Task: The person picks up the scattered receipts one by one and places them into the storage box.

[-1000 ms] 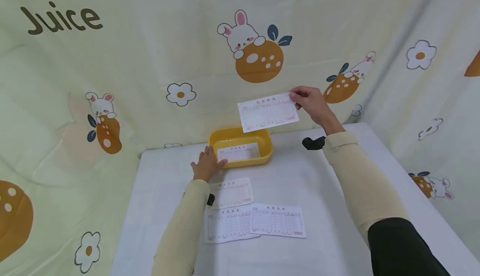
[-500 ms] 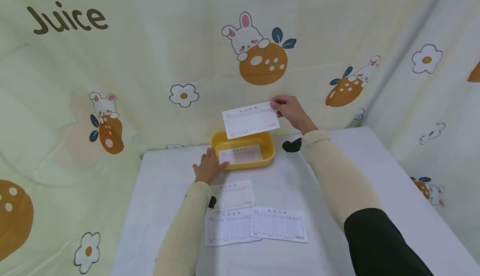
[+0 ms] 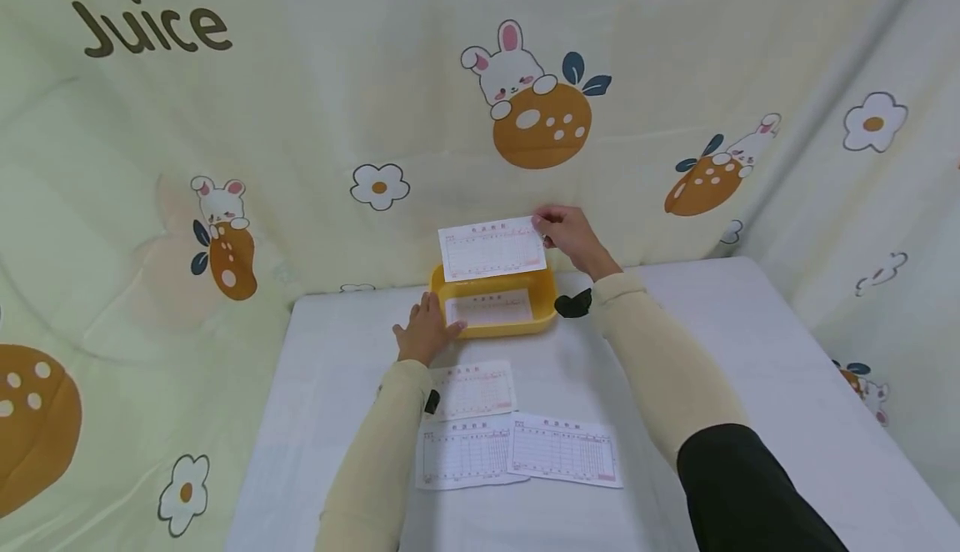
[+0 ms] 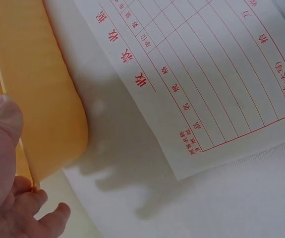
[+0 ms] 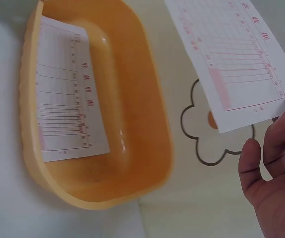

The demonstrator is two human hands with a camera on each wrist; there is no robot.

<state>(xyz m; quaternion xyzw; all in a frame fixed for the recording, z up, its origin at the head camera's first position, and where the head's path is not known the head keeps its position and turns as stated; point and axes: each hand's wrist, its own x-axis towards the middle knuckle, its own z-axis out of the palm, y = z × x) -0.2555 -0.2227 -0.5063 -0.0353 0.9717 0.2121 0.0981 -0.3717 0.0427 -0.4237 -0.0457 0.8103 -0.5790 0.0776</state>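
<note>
My right hand (image 3: 570, 239) pinches a printed receipt form (image 3: 492, 249) by its right end. The slip hangs tilted above the back of a yellow plastic basin (image 5: 117, 196), whose far part it overlaps in the head view. Another receipt form (image 5: 68, 94) leans inside against the basin's front wall. At the basin's left end my left hand (image 3: 427, 328) holds the rim, thumb along the front edge and fingers around the corner. In the right wrist view the right hand (image 5: 278, 168) shows at the right edge, with the receipt's corner near its fingertips.
In front of the basin, several receipt forms lie on the white tablecloth (image 3: 690, 352): one at the back (image 3: 474, 389), one below it (image 3: 465, 454) and one at right (image 3: 564, 449). A patterned curtain (image 3: 420, 77) stands close behind the basin.
My right hand has moved left and down with the receipt form, bringing it from right of the basin to over its back part. The left hand keeps its place on the basin.
</note>
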